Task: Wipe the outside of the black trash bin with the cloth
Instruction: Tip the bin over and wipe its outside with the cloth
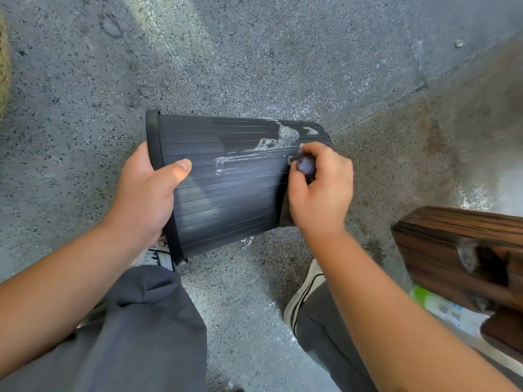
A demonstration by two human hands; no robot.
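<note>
Black trash bin [226,188]: I hold it sideways above the floor [254,52], left hand [144,196] clasping its rim so the ribbed wall faces up. Cloth [304,168]: bunched in my right hand [319,190], fingers clenched around it, pressed near the base by the white suds [283,137].

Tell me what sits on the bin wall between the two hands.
Head view: ribbed black trash bin wall, streaked with white soapy foam, lies between left hand and right hand.

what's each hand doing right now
Left hand: grips the black trash bin by its rim.
Right hand: holds the cloth against the bin.
</note>
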